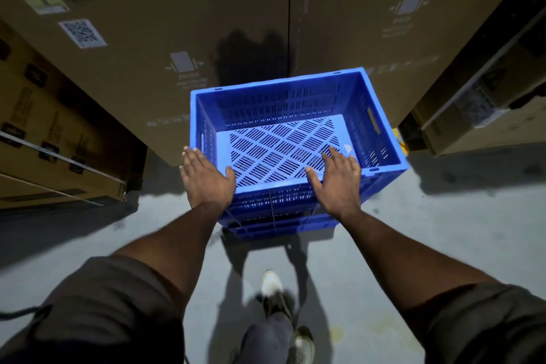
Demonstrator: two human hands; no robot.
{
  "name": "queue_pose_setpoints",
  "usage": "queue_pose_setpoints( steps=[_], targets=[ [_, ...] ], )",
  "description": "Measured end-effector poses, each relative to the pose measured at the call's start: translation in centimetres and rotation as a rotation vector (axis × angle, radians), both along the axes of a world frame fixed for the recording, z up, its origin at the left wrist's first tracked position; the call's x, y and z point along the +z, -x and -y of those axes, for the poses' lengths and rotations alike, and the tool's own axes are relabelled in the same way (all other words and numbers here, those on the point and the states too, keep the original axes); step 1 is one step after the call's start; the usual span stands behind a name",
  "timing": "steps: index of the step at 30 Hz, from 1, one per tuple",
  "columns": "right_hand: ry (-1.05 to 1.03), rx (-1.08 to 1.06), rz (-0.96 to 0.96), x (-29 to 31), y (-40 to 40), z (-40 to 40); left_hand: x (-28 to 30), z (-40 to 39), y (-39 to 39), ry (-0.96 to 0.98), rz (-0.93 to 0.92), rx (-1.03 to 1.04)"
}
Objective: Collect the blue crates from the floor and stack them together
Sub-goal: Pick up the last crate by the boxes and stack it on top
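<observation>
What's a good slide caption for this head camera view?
Both open hands, left hand and right hand, over the top blue crate's near rim.

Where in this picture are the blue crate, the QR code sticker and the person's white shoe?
blue crate (pixel 298 84): head view, on its far rim.
QR code sticker (pixel 82 33): head view, middle of the label on the cardboard box.
white shoe (pixel 271 282): head view, on its toe.

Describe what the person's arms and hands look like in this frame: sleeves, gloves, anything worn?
Both hands are bare: the left hand and right hand wear no gloves, and no rings or watch show. The forearms are uncovered up to the elbows. Above them sit loose, dark grey-brown short sleeves, wrinkled at the hems. A thin dark cord trails at the lower left edge, near the left sleeve.
</observation>
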State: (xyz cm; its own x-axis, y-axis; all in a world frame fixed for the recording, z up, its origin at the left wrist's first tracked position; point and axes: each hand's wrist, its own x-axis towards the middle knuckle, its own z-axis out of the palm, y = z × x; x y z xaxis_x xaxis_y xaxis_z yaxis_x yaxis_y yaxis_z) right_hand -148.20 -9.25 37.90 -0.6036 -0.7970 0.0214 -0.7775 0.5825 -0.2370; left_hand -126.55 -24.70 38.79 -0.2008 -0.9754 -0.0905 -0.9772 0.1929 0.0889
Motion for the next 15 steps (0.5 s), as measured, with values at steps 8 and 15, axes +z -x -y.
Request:
queue_pose_setpoints(
  steps=[8, 15],
  targets=[
    [-0.161, -0.055, 0.009, 1.1, -1.8, 1.9, 0.0, -4.3, 4.1, -0.019, 0.051, -0.509],
    [-0.189, 0.12, -0.056, 1.0, -2.3, 2.9, -0.4, -5.3, 6.0, 0.007, 0.07, -0.573]
  ],
)
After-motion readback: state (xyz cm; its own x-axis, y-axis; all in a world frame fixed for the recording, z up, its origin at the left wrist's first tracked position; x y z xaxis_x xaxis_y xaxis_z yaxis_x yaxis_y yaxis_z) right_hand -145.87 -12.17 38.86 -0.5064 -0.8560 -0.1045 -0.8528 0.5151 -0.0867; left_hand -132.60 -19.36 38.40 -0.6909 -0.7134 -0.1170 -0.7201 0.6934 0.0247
